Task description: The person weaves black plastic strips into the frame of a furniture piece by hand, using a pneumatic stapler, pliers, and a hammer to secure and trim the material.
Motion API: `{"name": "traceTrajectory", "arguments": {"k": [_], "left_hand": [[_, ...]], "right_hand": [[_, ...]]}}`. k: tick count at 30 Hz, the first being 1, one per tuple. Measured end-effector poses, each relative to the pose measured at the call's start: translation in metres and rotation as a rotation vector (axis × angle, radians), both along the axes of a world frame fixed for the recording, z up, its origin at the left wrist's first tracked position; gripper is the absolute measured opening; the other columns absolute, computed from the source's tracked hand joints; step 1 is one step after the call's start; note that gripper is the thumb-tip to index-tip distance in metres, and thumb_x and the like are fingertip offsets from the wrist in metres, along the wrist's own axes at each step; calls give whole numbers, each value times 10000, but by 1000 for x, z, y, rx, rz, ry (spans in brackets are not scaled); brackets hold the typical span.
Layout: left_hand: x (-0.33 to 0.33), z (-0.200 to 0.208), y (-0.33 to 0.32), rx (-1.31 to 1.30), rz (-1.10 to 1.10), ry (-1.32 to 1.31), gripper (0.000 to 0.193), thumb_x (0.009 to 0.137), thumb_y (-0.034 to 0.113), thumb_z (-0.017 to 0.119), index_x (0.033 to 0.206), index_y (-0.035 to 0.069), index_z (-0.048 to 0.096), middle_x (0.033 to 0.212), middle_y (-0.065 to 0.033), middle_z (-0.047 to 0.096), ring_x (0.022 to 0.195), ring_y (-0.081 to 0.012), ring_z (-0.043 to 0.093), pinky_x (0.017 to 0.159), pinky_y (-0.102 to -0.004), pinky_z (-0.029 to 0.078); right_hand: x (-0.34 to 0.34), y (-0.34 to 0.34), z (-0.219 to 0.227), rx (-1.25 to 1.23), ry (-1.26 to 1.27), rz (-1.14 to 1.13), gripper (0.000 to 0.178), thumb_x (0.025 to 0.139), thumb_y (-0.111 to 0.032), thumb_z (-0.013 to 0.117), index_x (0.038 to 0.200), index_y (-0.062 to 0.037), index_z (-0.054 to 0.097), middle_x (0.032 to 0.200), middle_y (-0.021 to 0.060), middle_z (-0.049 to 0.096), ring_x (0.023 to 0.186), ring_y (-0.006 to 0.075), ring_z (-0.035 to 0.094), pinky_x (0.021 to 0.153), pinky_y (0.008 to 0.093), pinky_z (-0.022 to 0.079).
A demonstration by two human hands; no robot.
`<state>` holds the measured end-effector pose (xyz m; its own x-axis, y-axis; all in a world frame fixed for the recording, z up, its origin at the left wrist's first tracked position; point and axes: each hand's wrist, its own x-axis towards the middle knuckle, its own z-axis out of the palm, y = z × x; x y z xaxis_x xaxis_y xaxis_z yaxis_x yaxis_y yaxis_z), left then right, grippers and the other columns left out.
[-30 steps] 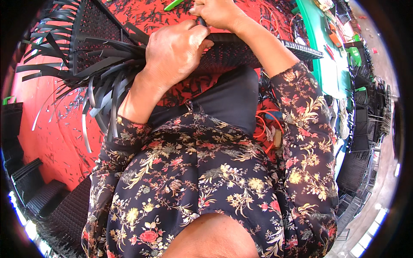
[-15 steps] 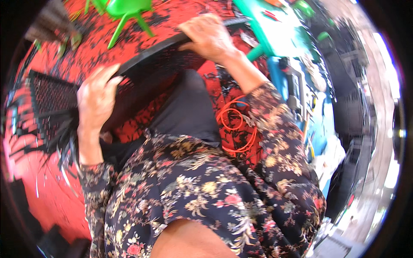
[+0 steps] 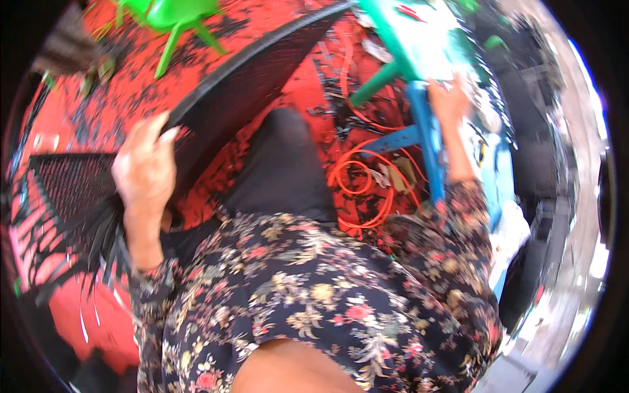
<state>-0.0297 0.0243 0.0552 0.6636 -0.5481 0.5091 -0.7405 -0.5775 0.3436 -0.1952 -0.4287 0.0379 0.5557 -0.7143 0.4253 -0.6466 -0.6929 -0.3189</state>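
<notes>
My left hand [image 3: 145,164] grips the near left edge of a black woven panel [image 3: 242,98], thumb on one side and fingers over the rim. The panel slants from that hand up to the far right, and its mesh part with loose strip ends [image 3: 72,190] fans out to the left. My right hand [image 3: 451,105] is off the panel, over the blue table [image 3: 427,147] on the right. Its fingers are smeared by motion, so whether they hold anything is hidden. My dark-trousered knee [image 3: 282,157] is just behind the panel.
A green table [image 3: 383,33] with a red-handled tool [image 3: 410,12] stands at the far right. Coiled orange tubing [image 3: 357,177] lies on the red floor [image 3: 131,85] among black scraps. At the far left is a green plastic chair [image 3: 180,13]. A white bag [image 3: 511,229] hangs by the blue table.
My right hand has let go of the panel's far rim and moved right to the blue table. The left hand still grips the panel, which has swung slightly, its far end showing more fully.
</notes>
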Motion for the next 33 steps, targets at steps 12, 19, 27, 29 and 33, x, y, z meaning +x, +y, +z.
{"name": "traceTrajectory", "arguments": {"k": [12, 19, 27, 29, 33], "left_hand": [[-5, -18, -15, -11, 14, 5, 170, 809, 137, 650, 950, 45, 623, 816, -120, 620, 753, -310, 624, 653, -380, 500], [6, -30, -14, -61, 2, -17, 162, 799, 154, 650, 916, 51, 606, 785, -126, 605, 751, -325, 616, 648, -402, 496], [11, -42, -28, -152, -21, -28, 155, 781, 160, 660, 880, 50, 615, 781, -140, 617, 766, -340, 614, 667, -437, 488], [12, -44, -30, -197, -40, -1, 158, 763, 137, 676, 878, 49, 614, 777, -141, 619, 779, -345, 614, 675, -440, 486], [14, -49, -35, -193, -52, 31, 177, 749, 121, 685, 898, 44, 630, 788, -148, 631, 794, -352, 618, 687, -447, 487]], "right_hand": [[-90, -157, -112, 520, 331, -162, 239, 743, -195, 711, 723, 26, 623, 552, 78, 537, 447, 173, 537, 463, 342, 449], [-62, -21, -8, 408, 241, 113, 286, 699, -199, 755, 863, -10, 617, 624, 31, 588, 499, 112, 550, 472, 260, 446], [0, 170, 94, 987, 69, 785, 605, 698, -206, 665, 1192, 94, 485, 710, 40, 520, 587, 123, 528, 572, 254, 437], [14, 199, 97, 1120, 54, 899, 262, 711, -177, 689, 876, -2, 584, 701, 54, 587, 581, 127, 565, 578, 276, 459], [29, 230, 97, 1306, 122, 908, 409, 707, -118, 678, 1058, 38, 536, 706, 69, 577, 575, 147, 567, 569, 290, 463]]}}
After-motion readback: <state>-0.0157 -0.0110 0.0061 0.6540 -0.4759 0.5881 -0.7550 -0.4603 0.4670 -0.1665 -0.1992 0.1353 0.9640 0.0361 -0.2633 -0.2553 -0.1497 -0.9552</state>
